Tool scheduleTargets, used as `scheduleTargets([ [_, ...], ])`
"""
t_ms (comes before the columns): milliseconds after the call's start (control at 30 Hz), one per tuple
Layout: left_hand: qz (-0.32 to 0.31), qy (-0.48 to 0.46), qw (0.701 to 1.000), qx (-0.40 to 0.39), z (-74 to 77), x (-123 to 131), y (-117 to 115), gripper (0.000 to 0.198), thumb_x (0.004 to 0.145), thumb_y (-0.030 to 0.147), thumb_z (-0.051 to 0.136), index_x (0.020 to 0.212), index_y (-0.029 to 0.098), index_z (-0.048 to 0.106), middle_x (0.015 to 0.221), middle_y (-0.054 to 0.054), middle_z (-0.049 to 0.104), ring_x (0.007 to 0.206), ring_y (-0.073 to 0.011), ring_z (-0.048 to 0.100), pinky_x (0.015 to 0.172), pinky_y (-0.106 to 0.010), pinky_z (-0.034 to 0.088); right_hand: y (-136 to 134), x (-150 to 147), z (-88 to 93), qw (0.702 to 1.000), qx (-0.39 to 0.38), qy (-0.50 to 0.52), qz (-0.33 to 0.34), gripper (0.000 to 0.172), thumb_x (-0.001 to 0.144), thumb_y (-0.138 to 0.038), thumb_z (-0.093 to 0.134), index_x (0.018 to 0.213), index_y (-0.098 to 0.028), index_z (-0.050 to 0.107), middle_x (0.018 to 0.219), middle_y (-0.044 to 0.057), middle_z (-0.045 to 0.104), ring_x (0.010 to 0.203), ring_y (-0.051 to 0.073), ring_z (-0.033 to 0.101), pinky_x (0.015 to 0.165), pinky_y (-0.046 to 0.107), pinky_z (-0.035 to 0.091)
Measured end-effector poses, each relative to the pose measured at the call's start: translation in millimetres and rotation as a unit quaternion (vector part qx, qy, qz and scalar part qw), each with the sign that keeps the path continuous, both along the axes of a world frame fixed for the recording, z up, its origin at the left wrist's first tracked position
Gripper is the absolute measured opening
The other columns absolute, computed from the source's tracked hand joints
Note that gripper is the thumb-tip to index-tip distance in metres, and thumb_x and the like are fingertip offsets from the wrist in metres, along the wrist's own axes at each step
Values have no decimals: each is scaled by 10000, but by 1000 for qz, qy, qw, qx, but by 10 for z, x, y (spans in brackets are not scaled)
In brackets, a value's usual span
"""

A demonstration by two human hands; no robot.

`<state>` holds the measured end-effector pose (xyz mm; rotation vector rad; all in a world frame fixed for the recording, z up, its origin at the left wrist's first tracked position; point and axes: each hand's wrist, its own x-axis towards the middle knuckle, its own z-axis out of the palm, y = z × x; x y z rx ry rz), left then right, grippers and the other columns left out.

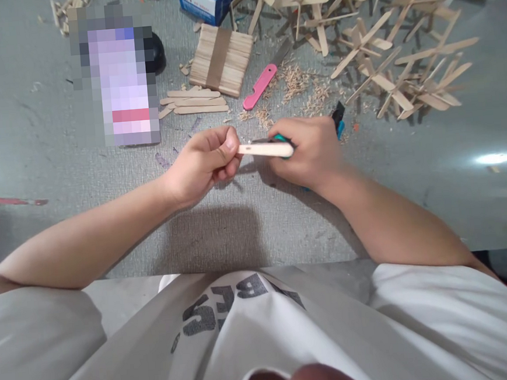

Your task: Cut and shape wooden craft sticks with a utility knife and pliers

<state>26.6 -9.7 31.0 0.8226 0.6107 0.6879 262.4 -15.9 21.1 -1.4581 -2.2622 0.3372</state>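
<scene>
My left hand (214,161) pinches one end of a wooden craft stick (265,149) between thumb and fingers. The stick points to the right, and its rounded end reaches my right hand (307,148). That hand is closed around a hand tool with a black and blue handle (339,119). Green and dark parts of the tool show behind the stick; its exact kind is hidden by my fingers. Just beyond my hands lies a pink-handled folding saw or knife (260,87) among wood shavings (295,83).
A banded bundle of craft sticks (212,61) lies beyond, with several loose sticks (198,102) before it. Crossed-stick assemblies (365,46) fill the back right. There are a blue and white box (210,0), a pixelated object (122,83) and a red strip-like item (12,201).
</scene>
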Motion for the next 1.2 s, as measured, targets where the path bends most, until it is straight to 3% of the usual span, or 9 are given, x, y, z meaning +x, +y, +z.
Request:
scheduleTargets([
  [100,14,-12,998,-52,76,6,4,367,989,273,736,720,194,498,599,39,456,502,-67,387,506,-218,287,24,8,-50,999,30,2,-35,124,835,-332,649,797,-258,557,699,17,632,645,205,584,651,361,397],
  [233,-54,-70,976,-201,202,-44,64,461,1047,262,537,663,231,283,606,56,188,469,-85,264,476,-241,327,29,-24,-121,996,80,-15,-47,111,879,-328,575,803,-272,517,715,31,621,698,234,611,672,379,409],
  [467,-54,-113,959,-254,250,-104,50,485,1087,365,448,709,231,175,629,41,126,480,-107,226,458,-255,360,59,-41,-187,990,130,-36,-34,59,899,-299,514,845,-277,510,807,72,693,800,267,634,755,404,467],
  [600,-35,-90,967,-235,282,-90,46,530,1123,455,430,720,234,166,634,44,113,493,-112,206,461,-254,367,83,-28,-214,990,100,-78,-59,37,889,-300,560,879,-272,539,867,84,700,880,288,620,826,430,479],
  [800,-49,-74,987,-137,272,-53,65,711,1067,693,513,667,239,138,606,50,86,484,-112,171,428,-289,289,71,-48,-187,996,40,-66,-39,196,959,-427,679,926,-247,608,1026,133,694,1075,374,628,942,518,472],
  [1000,-86,-91,989,-81,240,-61,106,802,959,910,506,664,244,170,603,52,123,500,-111,185,440,-311,293,82,-40,-173,996,48,-62,-44,259,938,-491,723,915,-251,628,1026,127,708,1064,370,635,940,525,491],
  [1100,-86,-70,992,-65,264,-63,113,824,916,985,452,655,249,188,591,47,159,488,-117,242,447,-319,335,92,-41,-140,997,57,9,-56,331,967,-569,701,867,-275,587,973,119,710,1007,334,645,938,520,512],
  [1200,-80,-64,993,-50,299,-52,77,795,935,935,505,657,250,211,581,43,188,479,-122,280,453,-324,351,61,-71,-82,984,86,143,-66,412,991,-665,645,854,-285,563,895,92,686,901,293,658,877,494,537],
])
